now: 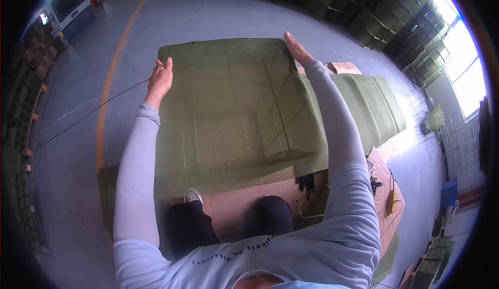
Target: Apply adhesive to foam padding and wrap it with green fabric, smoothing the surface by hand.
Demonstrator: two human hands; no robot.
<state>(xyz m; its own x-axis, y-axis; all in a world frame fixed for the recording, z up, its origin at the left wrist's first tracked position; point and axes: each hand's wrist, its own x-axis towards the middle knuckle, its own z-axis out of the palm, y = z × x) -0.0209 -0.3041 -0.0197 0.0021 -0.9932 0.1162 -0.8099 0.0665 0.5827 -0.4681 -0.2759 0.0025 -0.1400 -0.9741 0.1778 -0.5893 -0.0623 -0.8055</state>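
A large box-shaped wire frame covered in green mesh fabric (223, 97) stands in front of me, its thin wires showing through the mesh. My left hand (160, 80) is at its far left side, fingers pointing up and thumb apart, against or very near the mesh. At the far right corner, my right hand (298, 48) lies flat along the side with its fingers stretched out. Neither hand visibly grasps the fabric. To the right lies another piece of green mesh (358, 102) with ridges across it, partly hidden by my right arm.
Cardboard (234, 198) lies under my feet. A yellow tool or plug (392, 200) with a cord rests on cardboard at right. Stacked green boxes (338, 1) stand at the back, wire racks (429, 112) at far right. An orange line (112, 71) crosses the grey floor.
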